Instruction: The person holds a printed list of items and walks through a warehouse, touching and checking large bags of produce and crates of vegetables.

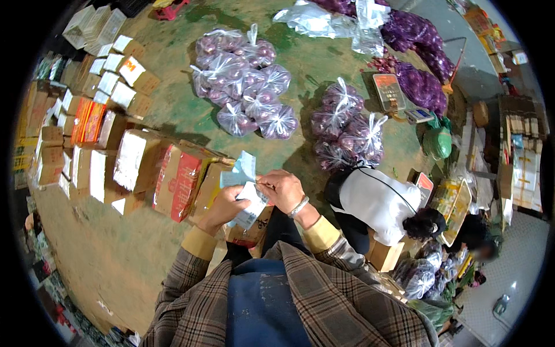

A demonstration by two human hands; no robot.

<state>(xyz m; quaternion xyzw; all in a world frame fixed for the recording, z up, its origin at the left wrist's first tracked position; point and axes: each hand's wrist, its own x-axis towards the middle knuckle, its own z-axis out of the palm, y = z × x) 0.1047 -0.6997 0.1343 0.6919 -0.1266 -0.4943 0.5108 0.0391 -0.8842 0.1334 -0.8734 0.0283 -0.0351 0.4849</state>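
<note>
Between my hands are printed paper slips, one bluish (246, 165) and one white (253, 206). My left hand (224, 205) grips the white slip between thumb and fingers. My right hand (281, 189), with a bracelet at the wrist, pinches the slips' upper edges. Below them a cardboard box (243, 236) stands near my legs. A red and brown cardboard box (177, 182) stands left of my left hand, in a row with other boxes. Beyond my hands, clear plastic bags of purple onions (243, 82) lie on the floor.
A co-worker in a white top (375, 195) bends down at my right, beside more bagged onions (344, 126). Purple mesh sacks (418, 86), a scale (389, 92) and a green bag (438, 142) lie beyond. Cartons with white labels (123, 94) fill the left; plastic crates (97, 28) stand behind them.
</note>
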